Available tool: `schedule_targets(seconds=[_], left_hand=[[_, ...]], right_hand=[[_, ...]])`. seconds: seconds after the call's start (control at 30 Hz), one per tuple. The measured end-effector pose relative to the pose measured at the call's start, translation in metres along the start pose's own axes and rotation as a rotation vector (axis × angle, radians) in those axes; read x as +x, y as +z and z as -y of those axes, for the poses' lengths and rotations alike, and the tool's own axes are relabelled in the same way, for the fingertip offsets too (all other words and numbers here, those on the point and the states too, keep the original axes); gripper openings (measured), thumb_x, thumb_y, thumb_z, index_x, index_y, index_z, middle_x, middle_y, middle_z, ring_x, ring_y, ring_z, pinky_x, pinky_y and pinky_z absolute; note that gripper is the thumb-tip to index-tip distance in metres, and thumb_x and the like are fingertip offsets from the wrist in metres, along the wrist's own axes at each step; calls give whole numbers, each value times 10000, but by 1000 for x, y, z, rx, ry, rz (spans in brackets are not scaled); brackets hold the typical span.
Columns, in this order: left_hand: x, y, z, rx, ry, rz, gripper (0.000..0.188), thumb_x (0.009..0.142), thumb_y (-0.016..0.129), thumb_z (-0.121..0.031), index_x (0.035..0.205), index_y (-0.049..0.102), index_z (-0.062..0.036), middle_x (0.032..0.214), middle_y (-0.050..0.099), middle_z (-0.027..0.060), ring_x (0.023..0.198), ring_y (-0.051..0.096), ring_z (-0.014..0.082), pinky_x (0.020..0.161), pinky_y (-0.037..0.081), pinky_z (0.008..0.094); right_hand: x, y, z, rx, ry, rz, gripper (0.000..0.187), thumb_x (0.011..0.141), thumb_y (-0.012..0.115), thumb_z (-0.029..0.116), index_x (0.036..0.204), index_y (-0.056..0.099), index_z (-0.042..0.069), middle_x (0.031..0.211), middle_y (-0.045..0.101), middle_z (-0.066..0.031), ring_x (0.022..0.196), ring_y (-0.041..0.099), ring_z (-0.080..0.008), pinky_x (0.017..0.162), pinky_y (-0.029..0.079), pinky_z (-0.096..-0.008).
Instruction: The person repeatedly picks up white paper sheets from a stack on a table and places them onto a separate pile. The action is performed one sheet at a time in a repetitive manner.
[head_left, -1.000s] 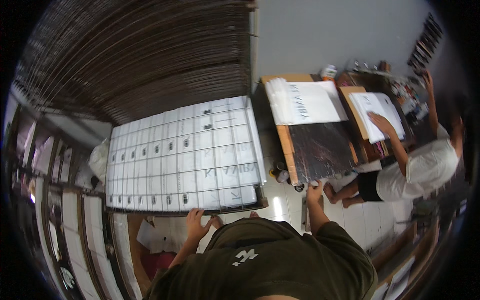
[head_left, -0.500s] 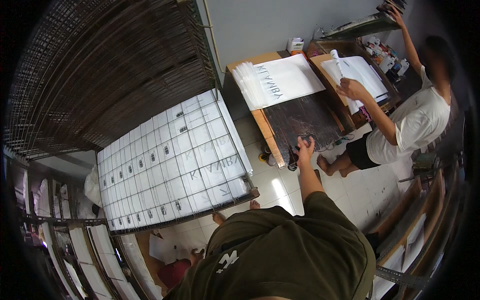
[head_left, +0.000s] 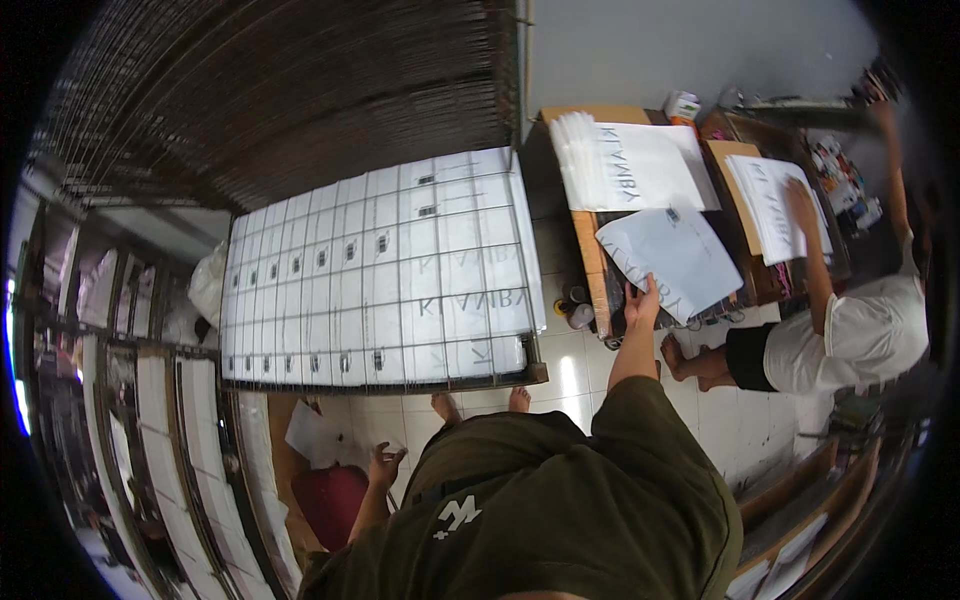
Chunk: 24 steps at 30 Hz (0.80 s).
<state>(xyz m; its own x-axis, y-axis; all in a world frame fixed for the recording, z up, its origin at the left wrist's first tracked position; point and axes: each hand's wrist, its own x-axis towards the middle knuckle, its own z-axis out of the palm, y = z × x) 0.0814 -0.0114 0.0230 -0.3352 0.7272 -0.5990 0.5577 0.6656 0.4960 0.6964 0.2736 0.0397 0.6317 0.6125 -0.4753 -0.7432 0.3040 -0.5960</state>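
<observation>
A printed white plastic bag [head_left: 683, 262] is pinched at its near edge by my right hand [head_left: 641, 303]. It extends over the dark table [head_left: 594, 262], its far edge close to a neat pile of similar bags [head_left: 650, 165]. Low at my left side, my left hand [head_left: 385, 466] hangs with its fingers apart and nothing in it. To the right, a co-worker's hand [head_left: 803, 205] rests on another stack of printed bags [head_left: 768, 220].
At my left front stands a wire drying rack [head_left: 470, 377] with rows of printed bags on it; its raised racks [head_left: 300, 90] rise behind. A dark red seat [head_left: 330, 503] is beside my left arm. The co-worker [head_left: 850, 335] stands right of the table. Wooden shelving [head_left: 800, 520] lies at lower right.
My right hand, empty over the table before, now holds a white bag there. My left hand has come further into view. The co-worker has lowered one hand from a rolled sheet to the stack.
</observation>
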Motion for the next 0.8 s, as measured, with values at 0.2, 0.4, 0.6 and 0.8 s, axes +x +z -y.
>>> schedule_targets(seconds=[0.2,0.4,0.6,0.8], left_hand=[[-19,-16,-20,-15,141,-134,466,769,664,-243,1146,493,-28,809,616,92,818,605,217,739,474,326],[2,-37,-78,-373,373,-237,408,769,663,-179,1115,517,-22,790,618,90,765,614,187,683,491,318],[39,-64,-24,-270,325,-222,463,766,663,-260,1136,499,-35,849,629,138,787,617,222,697,485,339],[29,-76,129,-214,-159,-159,558,723,670,-365,1158,501,-59,929,628,161,876,604,277,780,466,370]], right_hand=[[-80,68,-5,-207,-446,88,502,816,623,198,1244,398,66,1185,490,-93,1108,453,-198,902,384,-342],[-204,206,5,-460,-357,313,583,757,503,-6,1274,246,73,1014,475,-83,931,455,-161,857,351,-283],[-277,292,-45,-715,-446,818,628,718,394,-105,1251,180,149,1078,405,-121,947,408,-150,824,340,-284],[-358,363,-149,-917,-315,1402,338,746,487,-104,1040,480,63,937,496,-17,768,471,-69,671,401,-210]])
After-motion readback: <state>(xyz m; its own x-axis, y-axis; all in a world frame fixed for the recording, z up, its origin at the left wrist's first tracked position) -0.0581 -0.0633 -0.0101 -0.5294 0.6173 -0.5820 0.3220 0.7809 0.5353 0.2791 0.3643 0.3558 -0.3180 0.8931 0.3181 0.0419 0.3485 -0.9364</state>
